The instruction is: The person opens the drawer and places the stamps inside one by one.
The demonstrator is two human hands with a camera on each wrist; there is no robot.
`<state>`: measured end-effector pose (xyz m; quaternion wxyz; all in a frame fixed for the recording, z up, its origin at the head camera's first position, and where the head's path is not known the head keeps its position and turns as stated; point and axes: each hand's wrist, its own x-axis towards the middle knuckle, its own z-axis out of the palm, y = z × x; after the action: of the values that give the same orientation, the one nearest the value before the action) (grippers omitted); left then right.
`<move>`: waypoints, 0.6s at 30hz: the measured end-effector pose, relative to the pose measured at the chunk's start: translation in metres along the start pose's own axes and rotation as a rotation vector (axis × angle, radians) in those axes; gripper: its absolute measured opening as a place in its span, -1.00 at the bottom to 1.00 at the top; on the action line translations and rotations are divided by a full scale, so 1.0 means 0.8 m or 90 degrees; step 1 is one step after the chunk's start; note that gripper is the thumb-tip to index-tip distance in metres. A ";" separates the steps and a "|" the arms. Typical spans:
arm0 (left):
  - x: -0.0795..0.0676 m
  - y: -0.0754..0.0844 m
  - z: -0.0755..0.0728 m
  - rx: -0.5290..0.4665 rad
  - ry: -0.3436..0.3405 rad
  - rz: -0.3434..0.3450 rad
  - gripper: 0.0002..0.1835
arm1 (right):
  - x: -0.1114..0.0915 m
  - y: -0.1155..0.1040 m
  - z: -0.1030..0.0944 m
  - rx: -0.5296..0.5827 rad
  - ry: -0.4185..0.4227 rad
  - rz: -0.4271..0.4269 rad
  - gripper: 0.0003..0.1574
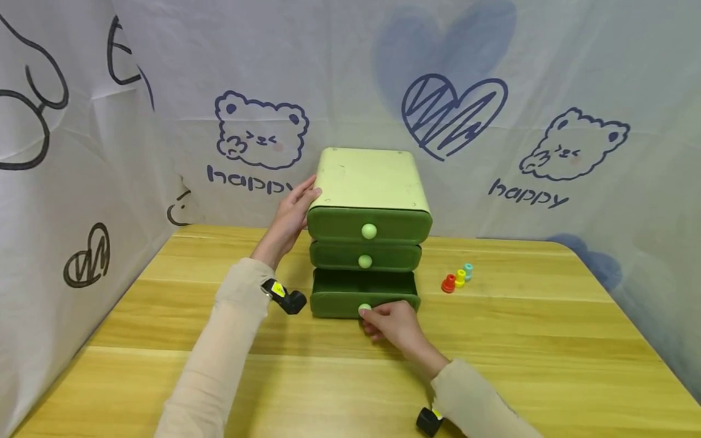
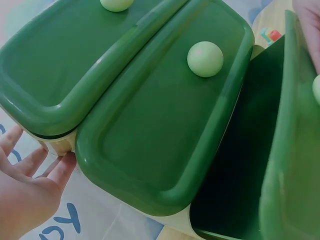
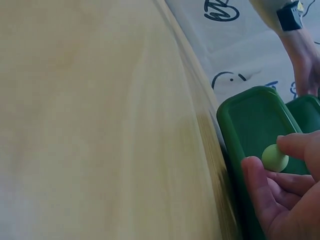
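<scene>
A small three-drawer cabinet (image 1: 372, 179) with a pale yellow-green top and dark green drawer fronts stands on the table. Its bottom drawer (image 1: 331, 306) is pulled out, and the part of its inside that shows is bare and dark. My right hand (image 1: 398, 327) pinches that drawer's round light green knob (image 3: 275, 158) between thumb and fingers. Against the cabinet's left side rests my left hand (image 1: 289, 220), its fingers extended along the wall, as the left wrist view also shows. The top drawer (image 1: 334, 226) and middle drawer (image 1: 334, 257) are closed.
Right of the cabinet, a red peg-shaped piece (image 1: 448, 284), a yellow one (image 1: 460, 278) and a light blue one (image 1: 468, 272) stand in a row on the wooden table (image 1: 526, 328). A white cloth (image 1: 350, 73) with drawings hangs close behind the cabinet.
</scene>
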<state>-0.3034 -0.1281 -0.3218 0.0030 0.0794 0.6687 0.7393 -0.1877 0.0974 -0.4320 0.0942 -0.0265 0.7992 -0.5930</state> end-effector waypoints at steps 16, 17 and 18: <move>-0.001 0.003 0.000 -0.005 -0.003 -0.003 -0.39 | -0.040 -0.001 0.006 0.012 -0.029 0.032 -0.63; -0.001 0.003 0.001 -0.006 -0.003 -0.003 -0.39 | -0.042 -0.001 0.007 0.010 -0.030 0.030 -0.64; -0.001 0.002 0.001 -0.006 -0.005 -0.002 -0.39 | -0.043 -0.001 0.007 0.009 -0.029 0.029 -0.64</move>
<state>-0.3024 -0.1274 -0.3198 0.0068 0.0813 0.6653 0.7421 -0.1529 0.0976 -0.4290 0.1260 -0.0215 0.7930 -0.5957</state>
